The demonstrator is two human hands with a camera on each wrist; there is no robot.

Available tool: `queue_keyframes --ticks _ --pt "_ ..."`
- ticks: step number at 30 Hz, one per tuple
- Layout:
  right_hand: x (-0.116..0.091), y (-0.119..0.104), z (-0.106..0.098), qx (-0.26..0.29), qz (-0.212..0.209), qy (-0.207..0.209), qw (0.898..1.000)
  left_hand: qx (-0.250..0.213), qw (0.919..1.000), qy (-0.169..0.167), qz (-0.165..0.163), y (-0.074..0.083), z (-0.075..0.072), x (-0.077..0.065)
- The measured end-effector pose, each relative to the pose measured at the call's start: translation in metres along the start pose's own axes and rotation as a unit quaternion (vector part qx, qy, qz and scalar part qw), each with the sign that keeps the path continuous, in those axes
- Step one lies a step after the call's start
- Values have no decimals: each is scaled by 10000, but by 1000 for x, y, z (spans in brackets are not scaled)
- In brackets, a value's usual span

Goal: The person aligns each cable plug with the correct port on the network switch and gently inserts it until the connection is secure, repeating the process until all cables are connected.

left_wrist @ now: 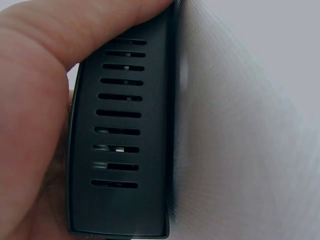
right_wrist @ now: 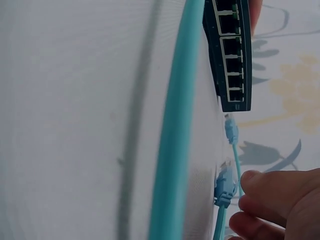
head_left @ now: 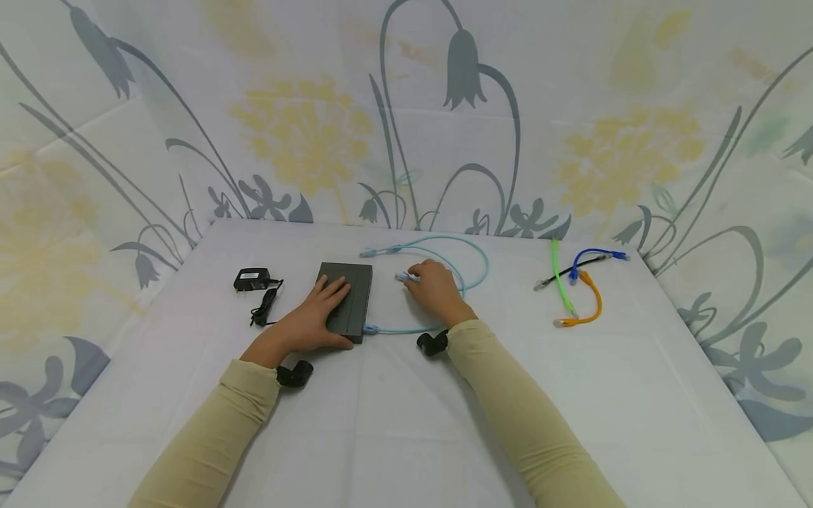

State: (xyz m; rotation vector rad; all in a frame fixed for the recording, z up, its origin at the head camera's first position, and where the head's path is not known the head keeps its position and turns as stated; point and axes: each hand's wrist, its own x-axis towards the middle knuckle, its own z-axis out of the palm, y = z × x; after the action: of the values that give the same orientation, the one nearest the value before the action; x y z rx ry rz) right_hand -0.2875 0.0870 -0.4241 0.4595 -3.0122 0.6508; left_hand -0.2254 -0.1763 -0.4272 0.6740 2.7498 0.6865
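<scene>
My left hand rests on a dark grey network switch, fingers spread over its top and thumb along its near edge. The left wrist view shows the thumb beside the slotted vents. A light blue network cable's plug sits at the switch's right side, by its near end. My right hand is over another light blue cable plug, which lies on the table. In the right wrist view the fingertips are right beside that plug. Open ports face it.
Farther back lies a further light blue plug by a looped cable. A black power adapter with bundled cord is at the left. Short green, black, blue and orange cables lie at the right.
</scene>
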Motion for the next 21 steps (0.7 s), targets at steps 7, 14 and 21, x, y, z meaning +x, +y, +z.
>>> queue_keyframes --ticks 7,14,21 --pt "2 1 2 -12 167 -72 9998 -12 10000 44 43 0 0 -1" --pt "5 7 8 54 170 -172 9997 32 10000 35 -9 1 0 -2" --pt "5 9 9 207 91 -56 9997 17 9999 105 90 1 0 -1"
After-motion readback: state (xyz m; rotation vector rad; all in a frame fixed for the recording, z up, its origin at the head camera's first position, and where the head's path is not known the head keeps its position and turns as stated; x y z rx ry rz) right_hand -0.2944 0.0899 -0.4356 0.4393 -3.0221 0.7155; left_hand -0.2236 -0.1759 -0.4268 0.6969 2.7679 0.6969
